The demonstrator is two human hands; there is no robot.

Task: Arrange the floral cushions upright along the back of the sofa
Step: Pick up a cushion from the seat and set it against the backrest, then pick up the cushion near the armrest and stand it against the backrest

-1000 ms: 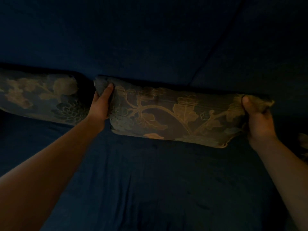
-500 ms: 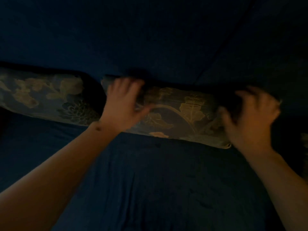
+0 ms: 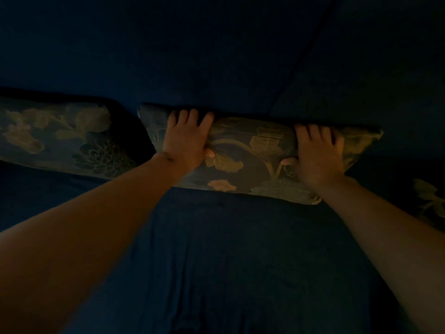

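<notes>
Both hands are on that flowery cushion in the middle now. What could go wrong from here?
The middle cushion may slump forward once the left hand and right hand let go, since it only leans on the sofa back. Pushing it sideways could bump the left cushion, which sits close beside it. The dim light could also hide a crooked edge.

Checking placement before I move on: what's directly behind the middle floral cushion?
The dark blue sofa back rises right behind the middle floral cushion. Both hands, left and right, curl over its top edge, so the fingertips and any gap behind are hidden.
</notes>
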